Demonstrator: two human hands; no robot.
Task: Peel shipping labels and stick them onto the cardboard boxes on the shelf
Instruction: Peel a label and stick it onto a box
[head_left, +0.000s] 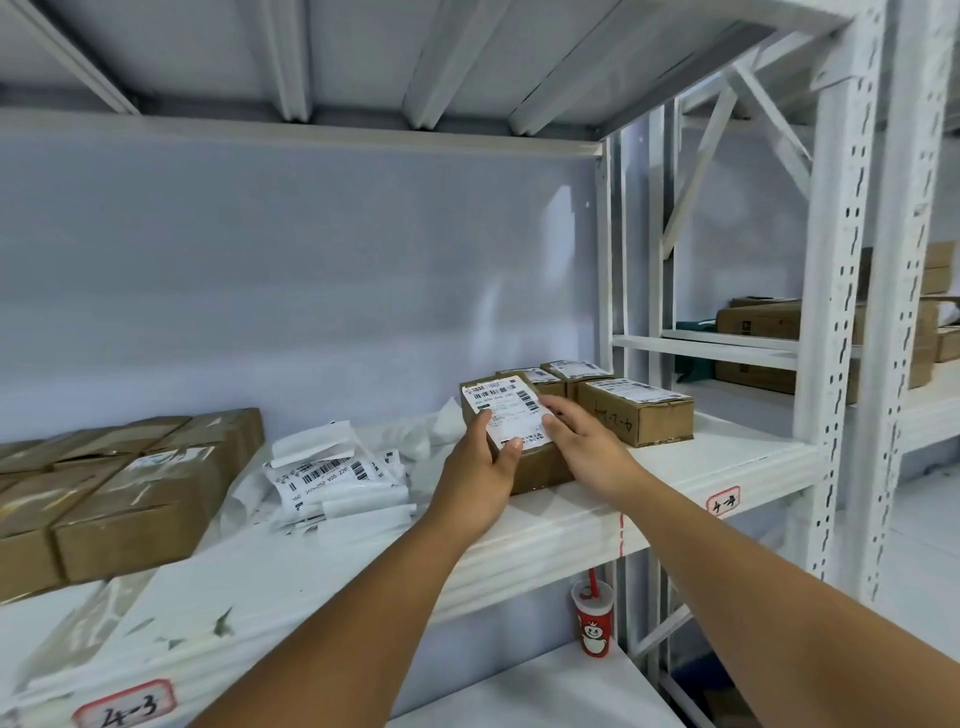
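Shelf (727, 457), left: packed brown cardboard boxes (119, 499), count unclear. Next, a heap of loose white barcode labels (332, 478) and curled backing strips. Centre: left hand (480, 467) grips a small rectangular box (540, 467), thumb on the matte white shipping label (506, 410) lying flat on top. Right hand (576, 431), fingers straight, presses the label. Right: three labelled boxes (636, 410)

- Cardboard box (540, 470): plain brown
- Label (511, 410): white, black barcodes and print
- Shelf (675, 467): white
- Tag (723, 501): white, red border, black handwriting
- Cup (593, 623): red, with what may be a white snowman figure
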